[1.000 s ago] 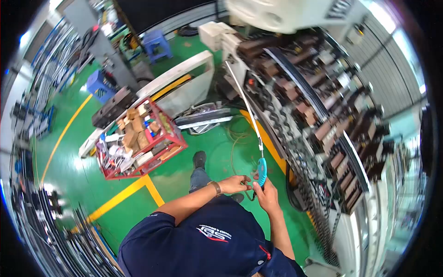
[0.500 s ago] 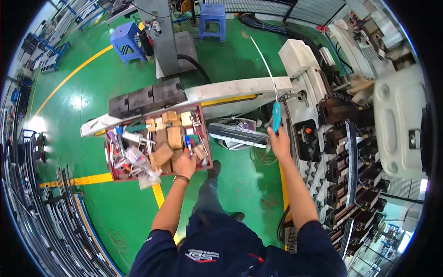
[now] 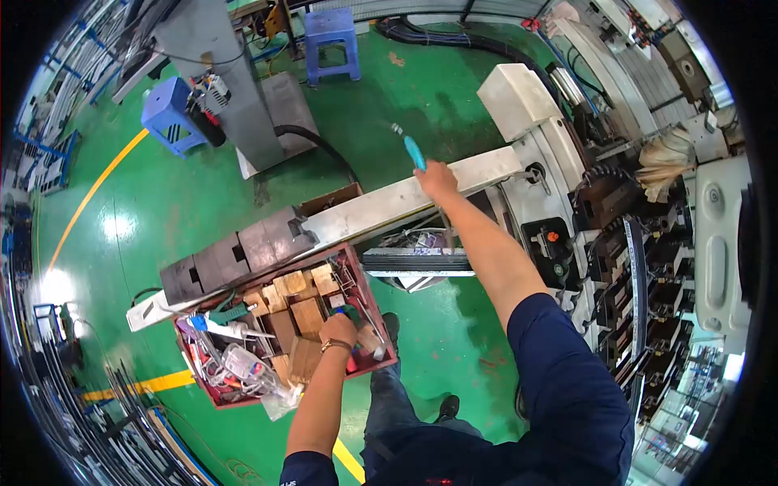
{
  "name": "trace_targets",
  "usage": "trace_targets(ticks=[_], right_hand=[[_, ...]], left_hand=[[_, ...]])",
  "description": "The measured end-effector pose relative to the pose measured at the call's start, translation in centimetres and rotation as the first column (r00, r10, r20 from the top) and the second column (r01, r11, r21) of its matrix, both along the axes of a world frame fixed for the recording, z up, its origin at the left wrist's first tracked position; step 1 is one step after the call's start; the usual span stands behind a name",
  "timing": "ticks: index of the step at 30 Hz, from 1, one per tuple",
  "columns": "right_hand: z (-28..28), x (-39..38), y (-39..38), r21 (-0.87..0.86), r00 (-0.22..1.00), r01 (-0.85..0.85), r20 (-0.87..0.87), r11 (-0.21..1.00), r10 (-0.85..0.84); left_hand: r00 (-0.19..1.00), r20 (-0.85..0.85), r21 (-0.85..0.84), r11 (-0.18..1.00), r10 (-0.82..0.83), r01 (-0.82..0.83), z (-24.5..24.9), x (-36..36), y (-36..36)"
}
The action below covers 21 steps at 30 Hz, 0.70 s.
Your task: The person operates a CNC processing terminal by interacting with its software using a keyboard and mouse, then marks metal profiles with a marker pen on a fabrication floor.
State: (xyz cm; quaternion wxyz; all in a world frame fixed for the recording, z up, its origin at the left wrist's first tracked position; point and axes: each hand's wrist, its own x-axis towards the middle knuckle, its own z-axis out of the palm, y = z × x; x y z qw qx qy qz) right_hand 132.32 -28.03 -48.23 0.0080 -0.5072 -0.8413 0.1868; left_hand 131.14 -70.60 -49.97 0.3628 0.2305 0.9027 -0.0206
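Note:
My right hand (image 3: 437, 178) is stretched out far ahead, closed around the blue handle of a long thin tool (image 3: 414, 151) that points away over a white metal beam (image 3: 381, 209). My left hand (image 3: 339, 330) reaches down into a red crate (image 3: 366, 296) full of wooden blocks, tools and plastic bags, with its fingers closed on a small green and dark item there. A watch band sits on that wrist. Both arms wear dark blue sleeves.
Dark metal blocks (image 3: 235, 255) rest on the beam's left end. A grey machine column (image 3: 219, 77) and two blue stools (image 3: 331, 40) stand on the green floor behind. A large machine with racks of tool holders (image 3: 640, 267) fills the right side. Yellow lines mark the floor.
My right hand has swung the blue-handled tool left and farther out over the beam. My left hand has sunk deeper into the red crate. The view has tilted further left.

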Motion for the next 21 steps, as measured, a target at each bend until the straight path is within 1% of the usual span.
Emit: trace_targets(ticks=[1, 2, 3, 4, 5, 7, 9, 10, 11, 12, 13, 14, 15, 16, 17, 18, 19, 20, 21], right_hand=[[-0.9, 0.8, -0.1, 0.005, 0.999, -0.004, 0.034, 1.0, 0.003], [-1.2, 1.7, -0.3, 0.034, 0.999, -0.035, 0.014, 0.999, 0.034], [-0.5, 2.5, -1.3, 0.079, 1.0, -0.012, -0.021, 0.997, 0.013], [0.3, 3.5, -2.3, 0.078, 0.998, 0.007, -0.063, 0.997, -0.002], [0.7, 4.8, -3.0, 0.079, 0.994, 0.029, -0.108, 0.996, -0.02], [2.7, 8.5, -5.5, -0.001, 0.993, 0.052, -0.103, 0.999, -0.052], [2.5, 14.6, -8.9, 0.023, 0.99, -0.028, -0.141, 0.999, 0.031], [2.1, 18.2, -11.2, -0.076, 0.97, -0.085, -0.236, 0.994, 0.065], [1.6, 22.0, -13.6, -0.157, 0.939, -0.145, -0.334, 0.977, 0.085], [0.7, 25.6, -16.4, -0.249, 0.919, -0.209, -0.381, 0.946, 0.102], [3.8, 28.7, -19.8, -0.435, 0.929, -0.195, -0.369, 0.879, 0.023], [7.6, 31.5, -22.5, -0.586, 0.921, -0.199, -0.385, 0.785, -0.054], [8.8, 34.3, -25.2, -0.593, 0.908, -0.224, -0.416, 0.773, -0.056], [9.9, 37.0, -27.8, -0.594, 0.891, -0.252, -0.45, 0.764, -0.056], [12.3, 39.7, -30.1, -0.639, 0.854, -0.234, -0.495, 0.733, -0.159], [14.3, 42.3, -32.3, -0.674, 0.804, -0.229, -0.538, 0.703, -0.254], [14.5, 45.0, -34.3, -0.641, 0.799, -0.171, -0.535, 0.749, -0.275], [14.2, 47.5, -36.1, -0.607, 0.795, -0.113, -0.53, 0.787, -0.294], [14.2, 50.2, -37.6, -0.571, 0.795, -0.059, -0.523, 0.819, -0.308]], left_hand=[[1.0, -0.001, -0.001, 1.0, 0.003, -0.003, -0.1, -0.2, 0.1], [1.0, 0.001, 0.0, 1.0, 0.003, -0.003, 0.0, -0.3, 0.2], [1.0, 0.004, 0.003, 1.0, 0.002, -0.002, 0.1, -0.4, 0.2], [1.0, -0.009, 0.045, 0.999, -0.005, 0.006, 0.3, -0.6, 0.0], [0.996, -0.081, 0.077, 0.997, 0.03, -0.024, 1.4, -0.5, 0.3], [0.972, -0.215, 0.149, 0.987, 0.09, -0.059, 5.4, -0.1, 0.7], [0.963, -0.256, 0.14, 0.989, 0.08, -0.045, 7.4, 0.0, -0.1], [0.966, -0.239, 0.287, 0.958, 0.095, -0.023, 8.8, 0.6, -0.3], [0.973, -0.208, 0.43, 0.903, 0.1, -0.001, 10.6, 1.2, 0.0], [0.99, -0.121, 0.578, 0.816, 0.079, 0.005, 13.0, 2.8, 1.0], [0.999, -0.026, 0.703, 0.711, 0.036, -0.007, 15.0, 4.9, 1.9], [0.996, 0.002, 0.673, 0.736, -0.095, 0.069, 15.6, 6.8, 2.5], [0.966, 0.054, 0.717, 0.683, -0.254, 0.14, 15.6, 8.9, 3.2], [0.925, 0.133, 0.703, 0.692, -0.355, 0.165, 15.8, 11.8, 4.1], [0.868, 0.207, 0.684, 0.701, -0.452, 0.201, 16.4, 15.1, 5.0], [0.803, 0.249, 0.71, 0.666, -0.541, 0.229, 17.9, 18.8, 6.1], [0.731, 0.287, 0.731, 0.634, -0.619, 0.25, 19.7, 22.9, 7.1], [0.651, 0.152, 0.748, 0.517, -0.743, 0.416, 20.9, 26.7, 7.6], [0.538, 0.189, 0.775, 0.462, -0.821, 0.431, 20.6, 30.3, 7.9]])
